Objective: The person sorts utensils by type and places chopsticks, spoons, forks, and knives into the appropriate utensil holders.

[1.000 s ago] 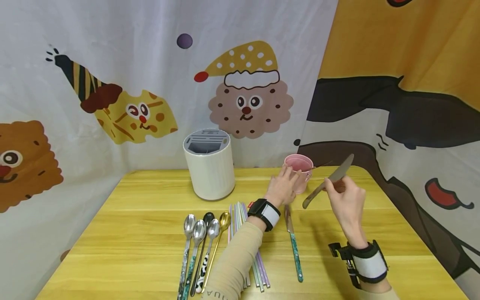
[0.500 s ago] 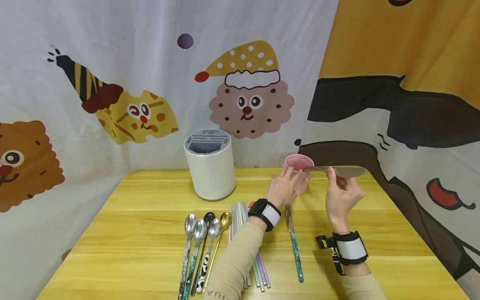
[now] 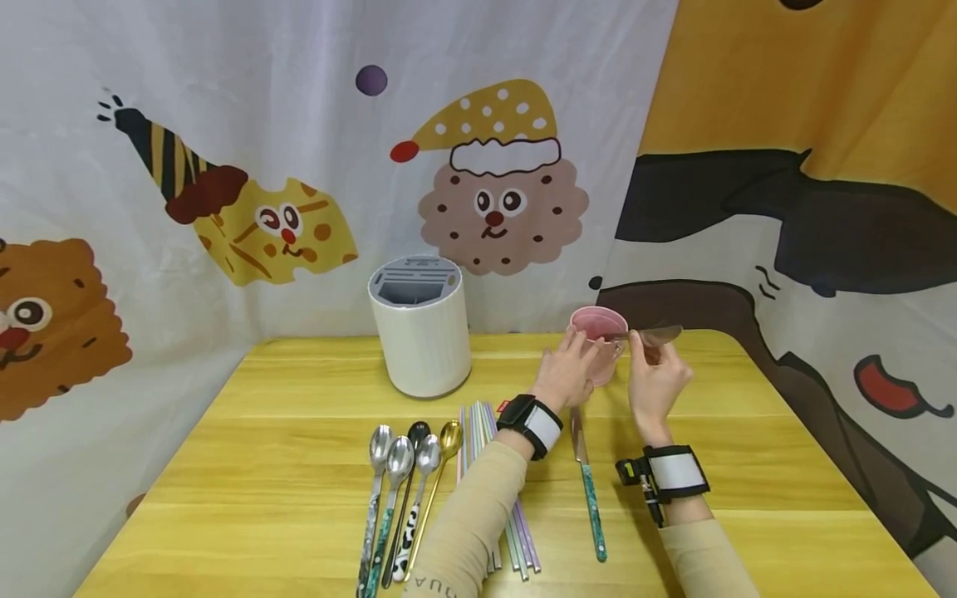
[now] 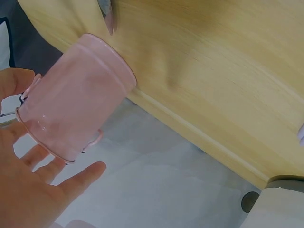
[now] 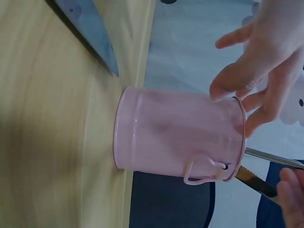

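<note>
A small pink bucket point(image 3: 602, 367) with ear handles stands at the back right of the table. My left hand point(image 3: 564, 371) holds its rim, thumb against the outer wall and fingertips over the mouth, as the right wrist view shows. My right hand point(image 3: 658, 382) pinches a table knife point(image 3: 663, 335), its handle end at the bucket's mouth and its blade pointing right. A thin metal shaft point(image 5: 273, 156) also sticks out of the mouth. In front of the bucket lies another knife point(image 3: 593, 511) with a teal handle, blade toward the bucket.
A white utensil holder point(image 3: 421, 353) with a grey slotted top stands at the back middle. Several spoons point(image 3: 399, 455) lie front left, beside pastel chopsticks point(image 3: 523, 540) partly under my left forearm. A printed curtain point(image 3: 299, 83) hangs behind the table.
My right hand has moved left to the bucket, tipping the knife from a slant to nearly level, handle end now at the mouth. The left hand has stayed at the rim.
</note>
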`<action>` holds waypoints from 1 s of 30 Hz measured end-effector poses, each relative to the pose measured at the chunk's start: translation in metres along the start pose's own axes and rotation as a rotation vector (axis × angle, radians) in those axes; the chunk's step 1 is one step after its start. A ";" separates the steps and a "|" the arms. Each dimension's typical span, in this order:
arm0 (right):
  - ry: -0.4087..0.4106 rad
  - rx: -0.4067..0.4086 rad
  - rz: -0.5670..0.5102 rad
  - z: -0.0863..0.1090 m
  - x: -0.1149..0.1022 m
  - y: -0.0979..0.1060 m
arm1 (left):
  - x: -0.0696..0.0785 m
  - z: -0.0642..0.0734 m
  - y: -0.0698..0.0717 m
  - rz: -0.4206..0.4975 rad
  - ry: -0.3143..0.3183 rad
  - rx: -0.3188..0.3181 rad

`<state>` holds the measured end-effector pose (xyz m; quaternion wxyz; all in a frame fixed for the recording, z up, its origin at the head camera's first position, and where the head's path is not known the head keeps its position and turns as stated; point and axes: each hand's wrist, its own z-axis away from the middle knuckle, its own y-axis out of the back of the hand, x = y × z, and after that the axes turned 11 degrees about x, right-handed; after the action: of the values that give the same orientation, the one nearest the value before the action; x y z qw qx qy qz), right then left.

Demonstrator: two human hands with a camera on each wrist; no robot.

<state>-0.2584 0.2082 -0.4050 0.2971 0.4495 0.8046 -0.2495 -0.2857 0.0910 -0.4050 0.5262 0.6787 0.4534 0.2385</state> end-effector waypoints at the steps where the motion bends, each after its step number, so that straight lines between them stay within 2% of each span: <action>1: -0.002 -0.025 0.035 0.000 0.000 -0.001 | 0.000 0.000 0.000 -0.003 0.000 0.001; 7: 0.013 -0.174 0.179 0.000 0.004 -0.007 | 0.001 -0.001 0.001 0.006 0.001 0.007; 11: 0.022 -0.247 0.221 0.000 0.008 -0.010 | 0.001 -0.002 0.000 -0.001 -0.001 0.011; 16: 0.079 -0.326 0.261 0.003 0.016 -0.015 | 0.002 -0.002 -0.002 -0.027 0.000 0.002; 20: 0.107 -0.353 0.294 0.004 0.021 -0.017 | 0.002 -0.001 -0.003 -0.024 -0.004 -0.001; 30: 0.097 -0.387 0.313 0.003 0.020 -0.017 | 0.000 -0.001 -0.004 -0.030 -0.006 0.015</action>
<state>-0.2806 0.2096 -0.4190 0.3737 0.5148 0.7713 -0.0200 -0.2878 0.0918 -0.4084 0.5260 0.6765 0.4636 0.2253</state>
